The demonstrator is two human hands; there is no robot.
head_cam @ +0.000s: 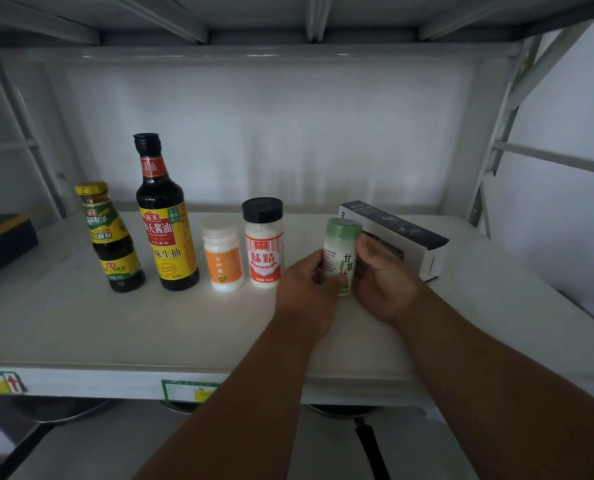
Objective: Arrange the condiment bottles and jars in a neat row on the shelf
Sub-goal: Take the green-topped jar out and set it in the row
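Note:
On the white shelf (81, 327) stands a row, from left: a small dark oyster sauce bottle (113, 237) with a yellow cap, a tall soy sauce bottle (165, 220), a white jar with an orange label (222, 254), and a white jar with a black lid and red label (263, 244). Right of these stands a green-lidded white jar (342, 252), upright on the shelf. My left hand (306, 292) grips its left side and my right hand (382, 282) grips its right side.
A black-and-white carton (402, 233) lies behind the green-lidded jar at the right. A dark box with a yellow band (1, 240) sits at the far left. The shelf's front edge carries labels (184, 389). Metal uprights (496, 143) frame the sides, and another shelf hangs overhead.

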